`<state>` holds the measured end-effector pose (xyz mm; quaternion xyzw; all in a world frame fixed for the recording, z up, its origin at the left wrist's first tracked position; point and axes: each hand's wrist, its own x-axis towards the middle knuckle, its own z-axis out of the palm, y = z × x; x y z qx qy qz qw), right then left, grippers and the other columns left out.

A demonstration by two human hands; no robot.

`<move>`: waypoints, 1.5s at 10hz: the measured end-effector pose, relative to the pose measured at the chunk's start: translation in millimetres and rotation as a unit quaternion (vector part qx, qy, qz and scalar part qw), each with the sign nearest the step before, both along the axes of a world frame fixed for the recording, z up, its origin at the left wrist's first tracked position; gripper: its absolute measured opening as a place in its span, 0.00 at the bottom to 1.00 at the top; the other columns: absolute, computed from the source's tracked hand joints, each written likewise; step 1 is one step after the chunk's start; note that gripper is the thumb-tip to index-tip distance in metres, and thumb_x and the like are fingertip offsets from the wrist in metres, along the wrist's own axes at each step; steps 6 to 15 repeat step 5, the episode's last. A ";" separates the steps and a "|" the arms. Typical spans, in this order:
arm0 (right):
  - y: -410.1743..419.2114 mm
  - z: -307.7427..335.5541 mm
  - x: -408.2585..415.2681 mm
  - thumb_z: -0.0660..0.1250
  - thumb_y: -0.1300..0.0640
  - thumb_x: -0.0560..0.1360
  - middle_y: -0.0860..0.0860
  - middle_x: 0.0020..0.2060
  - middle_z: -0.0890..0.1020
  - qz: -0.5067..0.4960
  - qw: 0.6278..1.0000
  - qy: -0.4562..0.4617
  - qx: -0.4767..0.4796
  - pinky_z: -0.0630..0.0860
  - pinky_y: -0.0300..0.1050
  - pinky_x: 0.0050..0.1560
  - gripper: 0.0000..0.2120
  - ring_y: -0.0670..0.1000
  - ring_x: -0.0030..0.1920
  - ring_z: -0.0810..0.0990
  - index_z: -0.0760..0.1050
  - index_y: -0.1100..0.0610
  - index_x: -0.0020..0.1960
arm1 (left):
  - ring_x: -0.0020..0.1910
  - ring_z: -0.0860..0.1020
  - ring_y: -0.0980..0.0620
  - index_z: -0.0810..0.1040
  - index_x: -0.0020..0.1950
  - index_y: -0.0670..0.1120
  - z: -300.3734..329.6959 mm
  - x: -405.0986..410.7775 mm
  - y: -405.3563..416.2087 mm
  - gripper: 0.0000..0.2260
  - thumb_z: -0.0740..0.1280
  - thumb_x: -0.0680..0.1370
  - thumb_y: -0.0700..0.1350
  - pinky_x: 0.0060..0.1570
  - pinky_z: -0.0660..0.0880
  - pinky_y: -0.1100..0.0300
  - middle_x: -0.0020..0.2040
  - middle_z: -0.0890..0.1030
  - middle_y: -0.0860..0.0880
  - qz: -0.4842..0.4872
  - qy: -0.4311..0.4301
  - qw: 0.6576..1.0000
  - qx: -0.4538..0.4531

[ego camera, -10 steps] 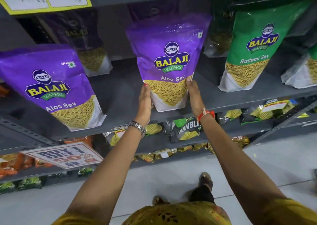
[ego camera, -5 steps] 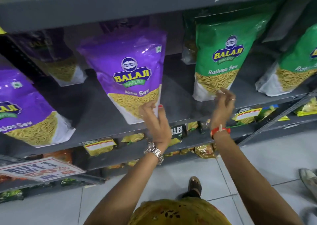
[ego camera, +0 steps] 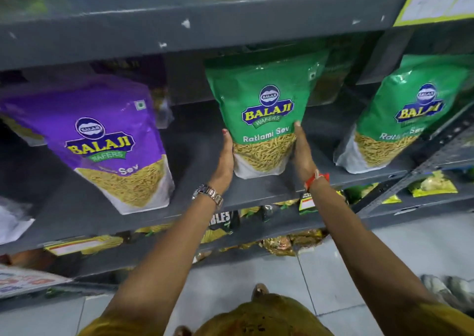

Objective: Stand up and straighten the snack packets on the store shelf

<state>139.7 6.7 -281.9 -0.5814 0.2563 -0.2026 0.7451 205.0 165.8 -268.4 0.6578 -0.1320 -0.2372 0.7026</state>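
A green Ratlami Sev packet (ego camera: 264, 110) stands upright on the grey shelf (ego camera: 195, 140), in the middle of the head view. My left hand (ego camera: 224, 161) presses flat against its left side and my right hand (ego camera: 302, 153) against its right side, so the packet is held between both palms. To the left stands a purple Aloo Sev packet (ego camera: 102, 140), upright and untouched. A second green Ratlami Sev packet (ego camera: 400, 120) leans at the right. More packets sit behind these in shadow.
The shelf above (ego camera: 205, 22) overhangs the packets closely. Lower shelves hold small snack packs (ego camera: 433, 185) and a price tag (ego camera: 306, 203). A promo sign (ego camera: 23, 280) sticks out at lower left. The tiled floor (ego camera: 333, 271) lies below, with a foot at right.
Both hands left the purple Aloo Sev packet and moved right. They now clasp the sides of the green Ratlami Sev packet; the view shifted right with them.
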 end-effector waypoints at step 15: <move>31.2 -15.1 -68.4 0.59 0.40 0.73 0.45 0.61 0.73 -0.109 0.991 0.027 -0.072 0.67 0.50 0.70 0.34 0.46 0.63 0.74 0.60 0.57 0.72 | 0.68 0.68 0.53 0.66 0.66 0.53 -28.6 -50.7 15.4 0.19 0.47 0.79 0.57 0.69 0.62 0.56 0.68 0.69 0.53 0.011 -0.054 0.997 0.053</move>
